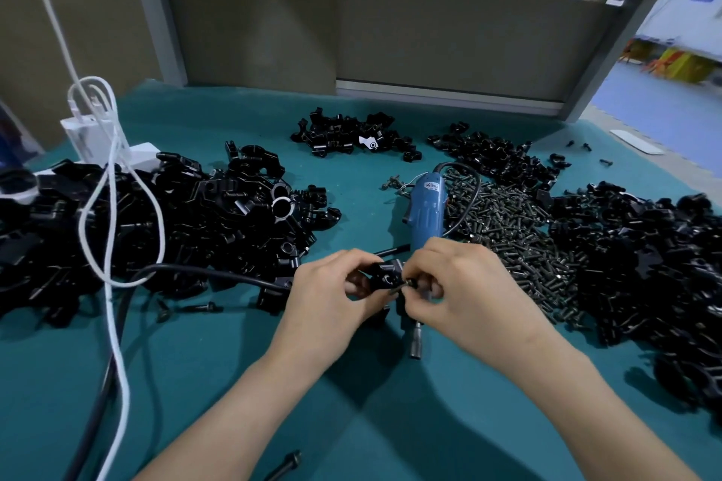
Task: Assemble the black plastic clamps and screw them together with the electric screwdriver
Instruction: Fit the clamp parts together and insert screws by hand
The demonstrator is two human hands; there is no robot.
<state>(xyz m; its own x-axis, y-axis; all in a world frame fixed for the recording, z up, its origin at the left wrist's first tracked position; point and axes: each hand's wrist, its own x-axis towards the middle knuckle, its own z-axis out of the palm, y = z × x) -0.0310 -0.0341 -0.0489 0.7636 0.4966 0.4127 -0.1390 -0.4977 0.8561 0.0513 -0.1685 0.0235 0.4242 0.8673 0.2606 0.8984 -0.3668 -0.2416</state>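
The left hand (332, 293) curls its fingers round a small black plastic clamp (385, 277), held over the teal surface (351, 422). The right hand (465, 293) pinches a dark metal screw (406, 284) at the clamp's right side. The blue corded electric screwdriver (426, 207) lies untouched behind and partly under the hands. A heap of dark screws (515, 246) lies to its right and a large pile of black clamp parts (176, 223) to its left.
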